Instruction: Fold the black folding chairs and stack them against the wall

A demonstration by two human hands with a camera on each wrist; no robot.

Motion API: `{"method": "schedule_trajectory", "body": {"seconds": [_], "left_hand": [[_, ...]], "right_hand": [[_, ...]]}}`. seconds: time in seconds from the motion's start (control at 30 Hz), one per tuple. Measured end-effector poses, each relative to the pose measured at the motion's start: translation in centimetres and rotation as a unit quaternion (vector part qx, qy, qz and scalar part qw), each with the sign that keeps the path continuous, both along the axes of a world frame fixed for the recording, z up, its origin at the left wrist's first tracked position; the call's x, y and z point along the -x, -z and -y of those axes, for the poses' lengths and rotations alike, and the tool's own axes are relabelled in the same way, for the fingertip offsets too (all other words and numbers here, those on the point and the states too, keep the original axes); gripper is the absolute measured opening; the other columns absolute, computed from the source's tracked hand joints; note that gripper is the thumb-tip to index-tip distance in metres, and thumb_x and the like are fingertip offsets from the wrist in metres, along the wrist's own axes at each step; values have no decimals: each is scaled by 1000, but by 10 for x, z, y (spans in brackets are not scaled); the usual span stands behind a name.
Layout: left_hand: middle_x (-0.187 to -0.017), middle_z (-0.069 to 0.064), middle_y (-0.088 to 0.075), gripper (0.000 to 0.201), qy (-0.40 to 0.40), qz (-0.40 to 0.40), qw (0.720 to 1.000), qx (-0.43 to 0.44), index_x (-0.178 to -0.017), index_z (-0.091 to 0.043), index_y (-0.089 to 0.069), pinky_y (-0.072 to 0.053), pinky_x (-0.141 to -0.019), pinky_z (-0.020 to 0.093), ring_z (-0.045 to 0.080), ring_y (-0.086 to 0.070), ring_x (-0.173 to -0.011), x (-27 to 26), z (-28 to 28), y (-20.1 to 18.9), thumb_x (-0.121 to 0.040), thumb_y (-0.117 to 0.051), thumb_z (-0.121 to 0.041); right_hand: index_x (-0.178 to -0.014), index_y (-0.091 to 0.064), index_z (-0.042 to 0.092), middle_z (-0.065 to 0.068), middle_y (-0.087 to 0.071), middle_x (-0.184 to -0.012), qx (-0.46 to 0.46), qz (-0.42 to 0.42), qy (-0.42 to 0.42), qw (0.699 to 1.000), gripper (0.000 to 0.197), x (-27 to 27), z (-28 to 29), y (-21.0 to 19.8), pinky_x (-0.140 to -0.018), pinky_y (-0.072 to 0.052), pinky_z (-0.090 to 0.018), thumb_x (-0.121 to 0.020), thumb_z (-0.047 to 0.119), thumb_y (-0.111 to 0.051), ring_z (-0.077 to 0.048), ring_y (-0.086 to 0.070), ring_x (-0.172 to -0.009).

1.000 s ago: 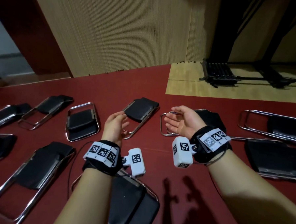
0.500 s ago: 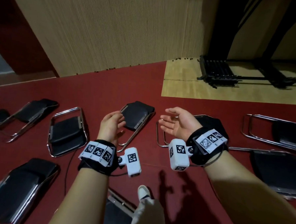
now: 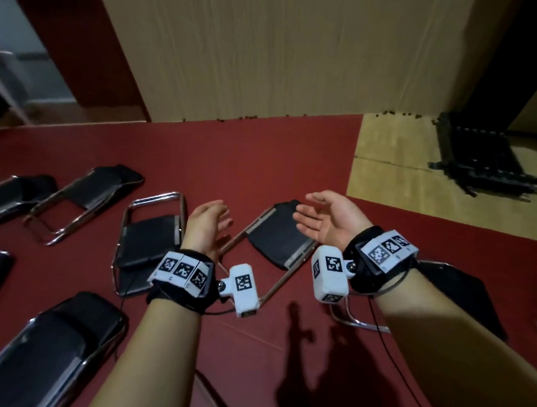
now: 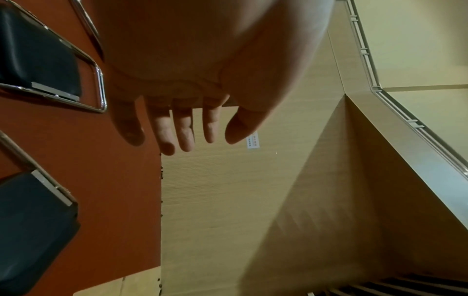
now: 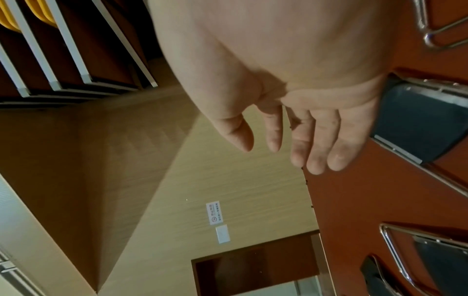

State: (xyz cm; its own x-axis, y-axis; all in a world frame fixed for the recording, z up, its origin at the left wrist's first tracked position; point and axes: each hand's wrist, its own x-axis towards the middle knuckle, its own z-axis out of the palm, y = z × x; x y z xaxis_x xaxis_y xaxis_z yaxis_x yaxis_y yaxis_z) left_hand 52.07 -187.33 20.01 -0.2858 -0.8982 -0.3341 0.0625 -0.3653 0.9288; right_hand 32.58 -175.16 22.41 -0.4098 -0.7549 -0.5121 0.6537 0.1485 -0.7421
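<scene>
Both hands are empty and held out over the floor: the left hand [image 3: 205, 228] has its fingers loosely spread, and the right hand [image 3: 328, 220] is palm-up and wide open. The folded chairs lie flat on the red floor [image 3: 263, 159], scattered across the left and centre of the frame. One chair [image 3: 279, 238] sits just below and between the hands, another [image 3: 148, 240] just left of it. None leans on the wall [image 3: 269, 47] at the top of the frame yet.

This looks like the gap between chairs — reaching for the next one to carry over. The next move calls for bending down, gripping a chrome frame rail with both hands, and lifting the chair clear of its neighbours.

The chair at lower right is mostly hidden under the right forearm, and the chairs at the left edge are cut off. The dark rack [image 3: 480, 164] at upper right is too dim to make out.
</scene>
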Motion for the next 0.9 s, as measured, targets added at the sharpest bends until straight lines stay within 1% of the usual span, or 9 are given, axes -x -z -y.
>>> {"method": "schedule_trajectory", "body": {"seconds": [0.07,0.17,0.2,0.3,0.4,0.53,0.63,0.77,0.9], "left_hand": [[-100,-1,-68,13,-20,4,1000,-5,-99,-25,-64,-45,-88,42,17,-64,-91,2,43,5,-97,-54,-17],[-88,-3,-63,11,-46,4,999,-9,-97,-24,-63,-44,-71,31,12,-60,-76,3,97,12,-96,-55,-17],[-88,-2,-63,11,-56,3,998,-12,-97,-24,-63,-42,-69,30,12,-60,-76,4,114,15,-96,-54,-17],[-98,0,-67,12,-89,18,996,-22,-101,-25,-64,-44,-76,35,15,-63,-86,6,168,22,-96,-54,-19],[-90,0,-65,11,-145,23,989,-8,-103,-22,-62,-45,-61,28,13,-61,-78,7,224,18,-98,-53,-17],[-91,-1,-65,8,-197,37,980,8,-99,-23,-62,-40,-67,30,15,-62,-84,0,293,7,-98,-55,-19],[-92,-1,-66,10,-225,41,973,8,-100,-24,-63,-40,-65,29,15,-62,-83,-8,341,6,-97,-54,-18],[-93,-1,-67,13,-263,41,964,-12,-100,-23,-64,-41,-68,30,14,-63,-82,-28,409,21,-96,-54,-16],[-93,-2,-67,14,-277,37,960,-25,-106,-21,-64,-41,-67,30,12,-61,-78,-56,507,42,-97,-55,-18]], "right_hand": [[-97,-58,14,-11,-65,-93,-1,6,-18,1000,7,6,48,-1,-83,-53,-39,-95,19,-54,-28,-65,-88],[-96,-58,14,-11,-65,-90,-13,5,-55,998,7,14,117,5,-79,-53,-39,-94,19,-54,-28,-66,-86],[-96,-58,14,-10,-65,-89,-18,5,-66,998,7,17,140,7,-78,-53,-39,-94,19,-54,-28,-66,-86],[-95,-57,14,-10,-64,-88,-18,11,-102,995,6,27,212,16,-75,-54,-38,-94,19,-53,-27,-66,-84],[-95,-57,15,-9,-65,-87,-16,14,-149,989,6,35,289,16,-73,-54,-37,-94,19,-53,-26,-66,-83],[-95,-58,14,-10,-65,-88,-3,17,-205,979,6,39,380,7,-74,-54,-38,-94,18,-53,-27,-66,-83],[-96,-58,15,-9,-65,-86,-7,18,-237,971,6,32,445,7,-72,-55,-37,-93,18,-54,-26,-67,-81],[-95,-58,15,-9,-65,-85,-14,25,-279,960,6,8,536,19,-73,-54,-37,-94,19,-53,-26,-67,-81],[-98,-58,14,-9,-66,-86,-21,17,-294,956,7,-23,641,37,-73,-55,-37,-94,18,-54,-26,-67,-81]]}}
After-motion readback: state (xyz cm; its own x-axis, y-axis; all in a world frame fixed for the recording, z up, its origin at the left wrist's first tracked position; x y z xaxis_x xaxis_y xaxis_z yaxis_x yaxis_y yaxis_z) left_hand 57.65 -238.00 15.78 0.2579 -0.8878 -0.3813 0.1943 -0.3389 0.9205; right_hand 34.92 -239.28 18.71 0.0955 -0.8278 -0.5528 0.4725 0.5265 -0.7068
